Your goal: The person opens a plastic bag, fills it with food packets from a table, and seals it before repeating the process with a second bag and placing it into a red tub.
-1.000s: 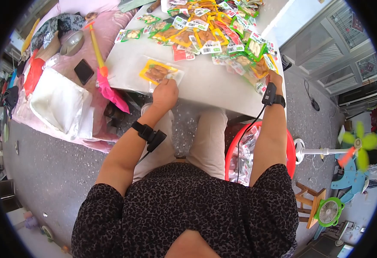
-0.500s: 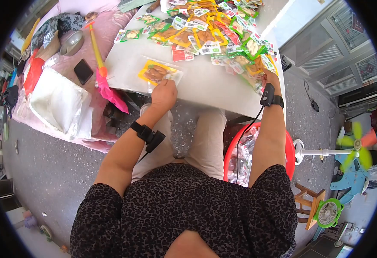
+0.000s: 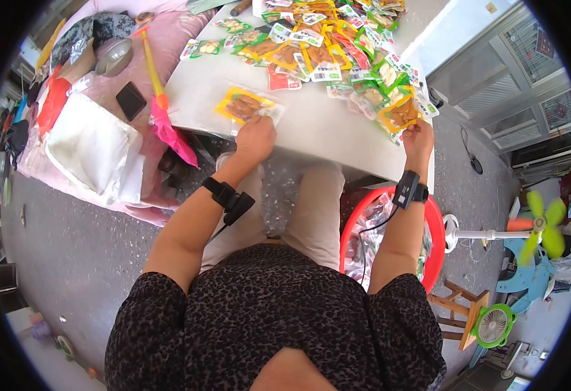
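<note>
My left hand (image 3: 256, 139) is closed on the near edge of a yellow-bordered snack packet (image 3: 241, 105) with brown pieces showing inside. Clear plastic surrounds that packet, lying on the pale table (image 3: 298, 130). At the table's right side, my right hand (image 3: 418, 139) pinches the lower edge of another yellow-bordered snack packet (image 3: 400, 113), which overlaps the edge of the pile. The pile of snack packets (image 3: 324, 55), with yellow, green and red borders, spreads across the far part of the table. Both wrists wear black straps with small devices.
A red tub (image 3: 436, 244) full of packets stands on the floor by my right leg. Left of the table, a pink-covered surface holds a phone (image 3: 130, 101), a bowl (image 3: 114, 57) and a white bag (image 3: 90, 146). A fan (image 3: 539, 225) stands right.
My right hand has drawn a yellow-bordered packet toward me from the pile's right edge. My left hand stays on its packet, with the whole view shifted slightly.
</note>
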Demonstrator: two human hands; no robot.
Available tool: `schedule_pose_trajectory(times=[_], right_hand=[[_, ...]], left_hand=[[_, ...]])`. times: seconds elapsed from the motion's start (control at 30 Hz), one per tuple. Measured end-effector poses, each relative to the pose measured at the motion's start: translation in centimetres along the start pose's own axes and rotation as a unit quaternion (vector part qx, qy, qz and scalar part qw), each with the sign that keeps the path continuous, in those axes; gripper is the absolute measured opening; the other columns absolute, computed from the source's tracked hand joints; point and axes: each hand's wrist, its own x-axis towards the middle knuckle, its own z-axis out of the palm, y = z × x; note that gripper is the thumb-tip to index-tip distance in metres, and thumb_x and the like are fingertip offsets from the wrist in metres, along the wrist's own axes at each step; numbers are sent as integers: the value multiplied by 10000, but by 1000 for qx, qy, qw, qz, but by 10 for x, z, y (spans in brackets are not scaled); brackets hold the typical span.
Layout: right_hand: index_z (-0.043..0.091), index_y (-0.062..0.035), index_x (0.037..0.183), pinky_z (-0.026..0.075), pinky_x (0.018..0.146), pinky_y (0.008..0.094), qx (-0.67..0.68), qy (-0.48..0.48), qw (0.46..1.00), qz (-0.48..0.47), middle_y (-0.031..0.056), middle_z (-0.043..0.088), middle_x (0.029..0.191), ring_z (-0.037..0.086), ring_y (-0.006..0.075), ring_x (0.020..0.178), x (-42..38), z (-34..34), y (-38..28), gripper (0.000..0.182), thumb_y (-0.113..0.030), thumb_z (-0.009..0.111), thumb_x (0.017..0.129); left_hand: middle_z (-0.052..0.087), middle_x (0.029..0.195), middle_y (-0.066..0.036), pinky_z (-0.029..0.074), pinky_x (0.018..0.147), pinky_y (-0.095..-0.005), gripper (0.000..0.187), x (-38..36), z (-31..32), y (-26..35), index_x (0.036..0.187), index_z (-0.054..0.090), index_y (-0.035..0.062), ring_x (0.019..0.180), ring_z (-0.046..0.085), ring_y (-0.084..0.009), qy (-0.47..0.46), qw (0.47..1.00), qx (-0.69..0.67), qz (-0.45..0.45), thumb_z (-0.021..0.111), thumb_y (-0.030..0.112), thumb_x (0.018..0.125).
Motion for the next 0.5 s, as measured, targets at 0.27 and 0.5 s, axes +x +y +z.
schedule_pose_trajectory(times=[0.27,0.5], right_hand=[[469,-41,769,431,461,248,94,-95,986,100,78,545,692,526,149,558,-100,84,73,41,-30,431,758],[473,-41,749,454,504,249,162,-118,975,101,73,562,713,554,162,592,-135,126,127,16,-37,485,758]], left_hand=[[523,716,-164,395,611,-382,123,10,-3,2,707,485,20,712,502,-326,-35,992,-97,-68,437,133,723],[516,766,-206,384,652,-431,192,11,1,-1,747,487,7,768,493,-358,-7,987,-144,-68,393,175,747]])
